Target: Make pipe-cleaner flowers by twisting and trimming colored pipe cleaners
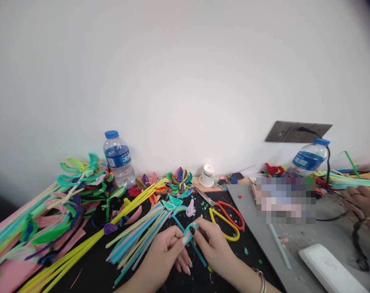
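My left hand and my right hand meet low in the middle of the view. Between their fingertips is a short bent piece of pipe cleaner, teal with a pale lilac strip, pinched from both sides. Just behind the hands lie a teal pipe-cleaner loop and a small lilac loop. Left of them spreads a bundle of pastel pipe cleaners. Scissors with red and yellow handles lie open-bladed behind my right hand.
Yellow pipe cleaners and finished flower shapes crowd the left. A water bottle stands at the wall; another bottle leans at right. A white cup stands behind. A co-worker's hand and a white box-like device are at right.
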`<state>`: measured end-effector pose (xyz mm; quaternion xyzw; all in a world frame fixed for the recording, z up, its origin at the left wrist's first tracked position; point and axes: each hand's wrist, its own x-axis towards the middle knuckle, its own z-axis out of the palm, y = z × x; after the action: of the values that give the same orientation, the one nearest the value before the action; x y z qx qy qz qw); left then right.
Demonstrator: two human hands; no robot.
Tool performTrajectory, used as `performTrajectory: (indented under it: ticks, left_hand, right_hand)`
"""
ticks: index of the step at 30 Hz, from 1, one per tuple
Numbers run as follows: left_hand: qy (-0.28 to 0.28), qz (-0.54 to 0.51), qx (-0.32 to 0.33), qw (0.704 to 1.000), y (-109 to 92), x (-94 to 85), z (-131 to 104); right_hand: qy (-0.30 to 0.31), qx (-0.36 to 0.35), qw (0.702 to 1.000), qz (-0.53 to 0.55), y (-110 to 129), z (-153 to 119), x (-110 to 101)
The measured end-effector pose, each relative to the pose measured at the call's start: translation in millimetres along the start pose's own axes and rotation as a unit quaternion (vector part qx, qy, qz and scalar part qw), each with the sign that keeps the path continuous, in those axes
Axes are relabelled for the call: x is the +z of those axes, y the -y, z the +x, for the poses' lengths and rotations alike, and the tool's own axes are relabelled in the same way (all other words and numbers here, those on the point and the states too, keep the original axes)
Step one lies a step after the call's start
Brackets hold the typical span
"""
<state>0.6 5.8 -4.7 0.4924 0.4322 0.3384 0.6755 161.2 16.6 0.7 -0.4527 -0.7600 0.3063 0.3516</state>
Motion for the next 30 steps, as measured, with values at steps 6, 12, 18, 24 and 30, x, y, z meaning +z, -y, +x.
performTrajectory:
  ticks: [6, 12, 18, 24, 30]
  left_hand:
    - [-0.013, 0.007, 0.010, 1.000, 3.8, -0.2, -1.2]
    - [0.035, 0.008, 0.020, 0.999, 6.0, 0.8, -3.7]
    - [0.037, 0.001, 0.007, 0.999, 5.8, 2.8, -3.2]
    - [0.023, -0.010, 0.017, 1.000, 4.1, 2.2, -0.5]
    - [0.024, 0.004, 0.024, 0.999, 8.2, 0.7, 0.3]
  right_hand:
    - [0.007, 0.023, 1.000, -0.008, -0.6, -0.3, 0.3]
    - [0.068, 0.017, 0.997, 0.007, 1.0, 1.8, -2.9]
    - [0.078, -0.004, 0.993, -0.083, -1.1, -0.9, 2.3]
    - [0.049, -0.012, 0.991, -0.120, -2.9, 1.1, -2.3]
    - [0.000, 0.003, 0.995, -0.105, -5.7, 2.3, -9.2]
